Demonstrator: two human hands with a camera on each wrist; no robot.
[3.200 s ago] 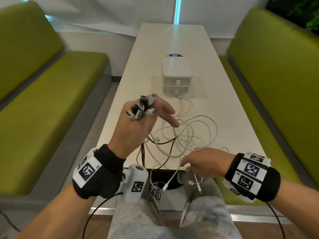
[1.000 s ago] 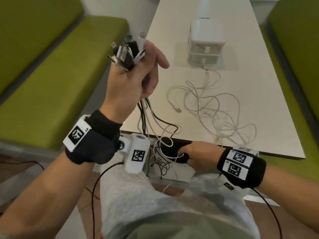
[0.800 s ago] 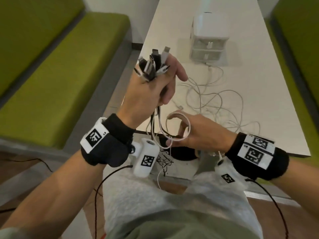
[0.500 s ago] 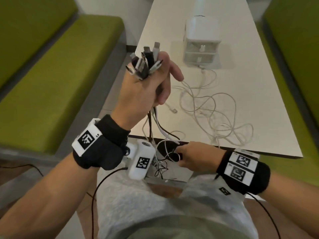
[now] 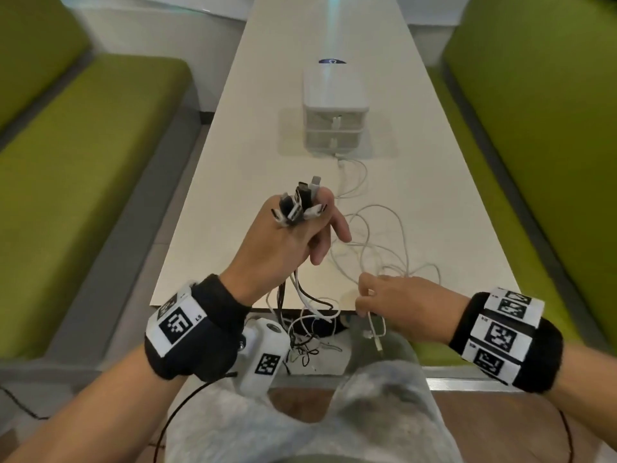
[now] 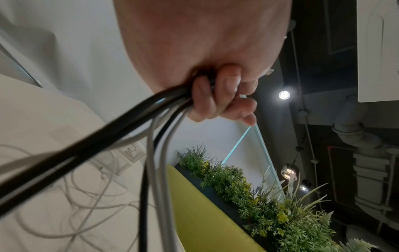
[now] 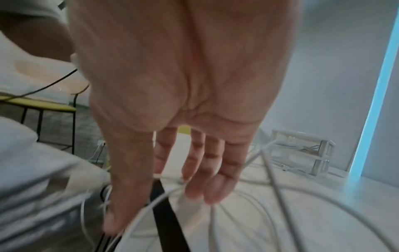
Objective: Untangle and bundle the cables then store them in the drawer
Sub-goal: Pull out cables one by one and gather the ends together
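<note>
My left hand [image 5: 300, 238] is raised over the near end of the white table [image 5: 233, 182] and grips a bunch of cable plugs [image 5: 302, 205], black and white, that stick up from the fist. Their black and grey cables [image 6: 151, 122] hang down from the curled fingers [image 6: 215, 95] past the table edge. My right hand [image 5: 365, 297] is at the table's front edge and pinches a thin white cable [image 5: 375, 332], whose end dangles in a small loop below it. More white cable loops [image 5: 384, 242] lie tangled on the table. The white two-drawer unit [image 5: 335, 121] stands further back, both drawers shut.
Green benches [image 5: 83, 182] run along both sides of the table. A snarl of thin cables [image 5: 307, 349] hangs below the table edge above my grey-clad knees [image 5: 377, 389]. One white cable [image 5: 347, 168] runs up to the foot of the drawer unit.
My right hand has risen from below the table edge to edge level, bringing a white cable end with it. The left hand keeps its grip on the plugs; the head view has tilted up.
</note>
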